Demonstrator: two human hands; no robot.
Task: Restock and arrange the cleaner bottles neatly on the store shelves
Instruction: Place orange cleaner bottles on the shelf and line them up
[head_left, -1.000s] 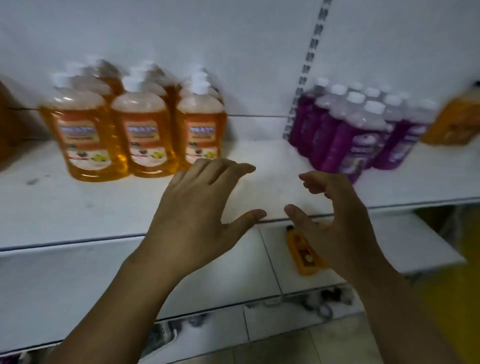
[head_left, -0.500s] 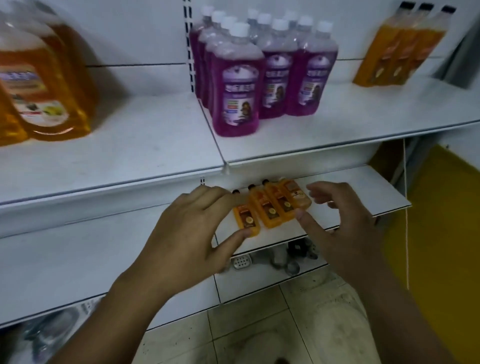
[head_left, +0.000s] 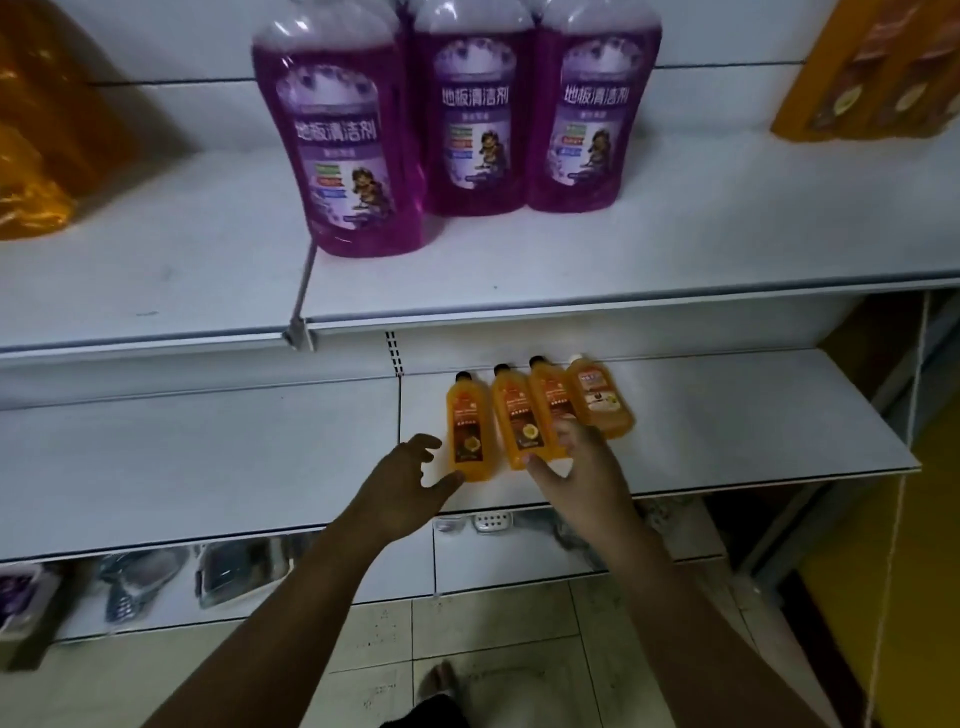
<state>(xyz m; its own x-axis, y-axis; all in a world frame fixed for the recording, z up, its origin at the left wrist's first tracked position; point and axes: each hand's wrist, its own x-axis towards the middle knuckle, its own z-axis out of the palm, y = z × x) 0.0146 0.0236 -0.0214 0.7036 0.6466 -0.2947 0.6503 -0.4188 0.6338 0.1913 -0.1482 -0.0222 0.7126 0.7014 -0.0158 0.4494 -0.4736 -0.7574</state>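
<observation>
Four small orange cleaner bottles lie flat side by side on the lower white shelf (head_left: 727, 415), caps pointing to the back. The leftmost bottle (head_left: 467, 426), the second (head_left: 517, 415) and the third (head_left: 550, 395) have black caps; the fourth (head_left: 597, 397) has a white cap and a paler label. My left hand (head_left: 405, 483) is spread open just left of the leftmost bottle, thumb near its base. My right hand (head_left: 576, 467) reaches over the bases of the second and third bottles, fingers apart and resting on them.
Large purple cleaner bottles (head_left: 343, 135) stand on the upper shelf (head_left: 623, 249), with a big orange bottle (head_left: 31, 156) at far left and orange bottles (head_left: 872, 78) at far right. Packaged goods (head_left: 491, 521) lie on the bottom shelf above the tiled floor.
The view has dropped from the upper shelf to the lower one. Both hands have moved down and forward until they reach the orange bottles lying there.
</observation>
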